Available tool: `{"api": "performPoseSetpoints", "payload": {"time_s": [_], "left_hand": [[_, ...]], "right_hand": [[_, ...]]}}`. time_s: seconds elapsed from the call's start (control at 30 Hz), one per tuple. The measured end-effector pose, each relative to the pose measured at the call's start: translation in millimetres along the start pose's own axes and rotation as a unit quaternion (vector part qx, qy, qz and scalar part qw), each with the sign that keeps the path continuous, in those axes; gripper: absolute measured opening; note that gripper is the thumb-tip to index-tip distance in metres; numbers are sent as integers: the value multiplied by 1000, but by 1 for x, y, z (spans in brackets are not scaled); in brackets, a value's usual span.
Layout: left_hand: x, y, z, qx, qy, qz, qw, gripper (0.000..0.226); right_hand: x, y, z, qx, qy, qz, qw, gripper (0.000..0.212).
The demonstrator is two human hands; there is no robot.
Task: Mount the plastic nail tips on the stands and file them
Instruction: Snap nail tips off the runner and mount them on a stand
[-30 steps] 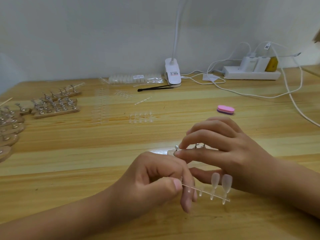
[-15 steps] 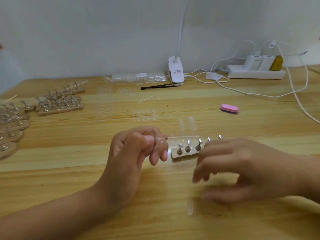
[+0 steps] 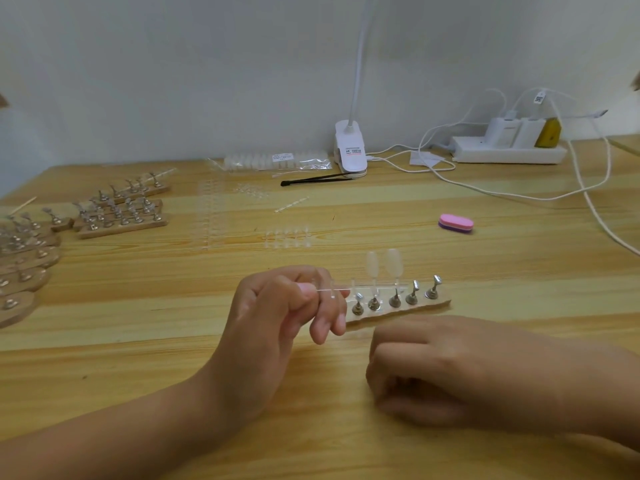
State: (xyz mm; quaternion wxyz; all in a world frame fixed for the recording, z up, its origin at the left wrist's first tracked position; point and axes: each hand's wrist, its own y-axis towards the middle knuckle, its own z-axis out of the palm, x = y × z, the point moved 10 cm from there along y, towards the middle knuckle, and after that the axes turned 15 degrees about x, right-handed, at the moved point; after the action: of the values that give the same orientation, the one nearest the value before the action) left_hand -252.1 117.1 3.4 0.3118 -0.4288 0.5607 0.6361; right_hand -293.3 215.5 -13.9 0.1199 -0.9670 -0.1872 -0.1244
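Observation:
My left hand [image 3: 277, 317] pinches one end of a clear plastic strip [image 3: 332, 289] and holds it level above the table. Two nail tips [image 3: 393, 263] stand up from the strip's far end. Just behind the strip sits a wooden stand [image 3: 398, 311] with several bare metal pegs. My right hand [image 3: 450, 372] rests on the table in front of the stand. Its fingers curl down on the spot where a loose nail tip lay, and that tip is hidden under them.
A pink buffer block [image 3: 456, 223] lies to the back right. More wooden stands [image 3: 121, 216] crowd the left edge. Clear tip strips [image 3: 287, 235], a bag of tips [image 3: 277, 160], black tweezers [image 3: 315, 180], a lamp clamp [image 3: 350, 150], a power strip [image 3: 509, 154] and cables [image 3: 588, 199] lie farther back.
My left hand swung the strip from low in front up over the stand. My right hand left the stand, dropped to the table and closed over the fallen tip.

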Motion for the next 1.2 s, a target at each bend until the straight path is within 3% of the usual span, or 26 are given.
{"api": "performPoseSetpoints", "payload": {"time_s": [0.07, 0.2, 0.33, 0.43, 0.63, 0.8, 0.93, 1.2], "left_hand": [[0, 0, -1, -6, -15, -1, 1000, 31], [3, -3, 3, -6, -93, -2, 996, 31], [2, -1, 10, 15, -127, 1, 992, 30], [5, 1, 21, 65, -136, -18, 988, 29], [7, -2, 38, 139, -155, -35, 978, 28], [8, -2, 33, 123, -138, -35, 982, 29], [11, -3, 32, 114, -146, -47, 982, 29], [14, -4, 29, 99, -158, -59, 981, 29]], "right_hand": [[-11, -4, -4, -38, -7, 51, 998, 1], [-27, -10, -17, -52, 80, 94, 991, 21], [-34, -26, -53, -166, 166, 56, 970, 33], [-33, -28, -60, -196, 199, 26, 960, 24], [-34, -21, -47, -168, 192, 34, 966, 10], [-35, -23, -49, -203, 154, 58, 965, 22], [-32, -28, -55, -222, 56, 88, 969, 18], [-27, -27, -55, -228, 51, 64, 970, 25]]}}
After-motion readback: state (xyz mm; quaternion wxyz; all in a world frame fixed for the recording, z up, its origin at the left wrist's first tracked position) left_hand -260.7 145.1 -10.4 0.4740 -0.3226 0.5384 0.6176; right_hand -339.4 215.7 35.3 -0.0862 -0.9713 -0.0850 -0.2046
